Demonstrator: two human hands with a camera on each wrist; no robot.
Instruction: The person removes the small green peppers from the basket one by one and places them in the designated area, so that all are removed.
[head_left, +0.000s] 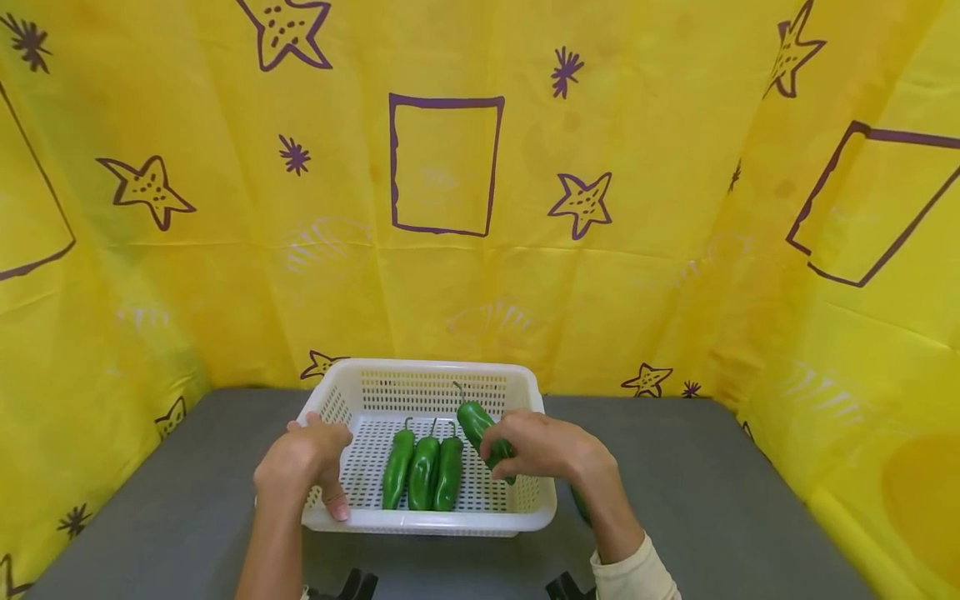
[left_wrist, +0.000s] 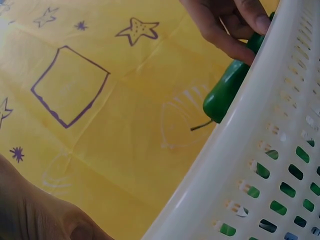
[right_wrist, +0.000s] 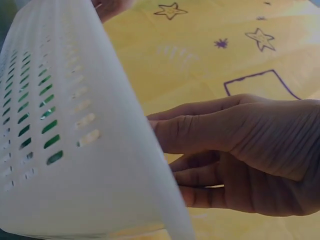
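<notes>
My right hand (head_left: pixel 536 446) pinches a green chili pepper (head_left: pixel 474 423) over the right part of a white slotted plastic basket (head_left: pixel 427 522). The pepper tilts, its stem toward the back; in the left wrist view the same pepper (left_wrist: pixel 227 92) shows above the rim. Three more green peppers (head_left: pixel 424 471) lie side by side on the basket floor, stems pointing to the back. At the basket's left side is my left hand (head_left: pixel 303 458), thumb down at the front rim and fingers spread near the left rim. From the right wrist, the basket wall hides my right fingertips and the pepper.
Another green pepper (head_left: pixel 581 505) lies on the dark grey table (head_left: pixel 697 492) right of the basket, partly behind my right forearm. A yellow cloth (head_left: pixel 442 292) with purple stars and squares hangs behind the table and on both sides.
</notes>
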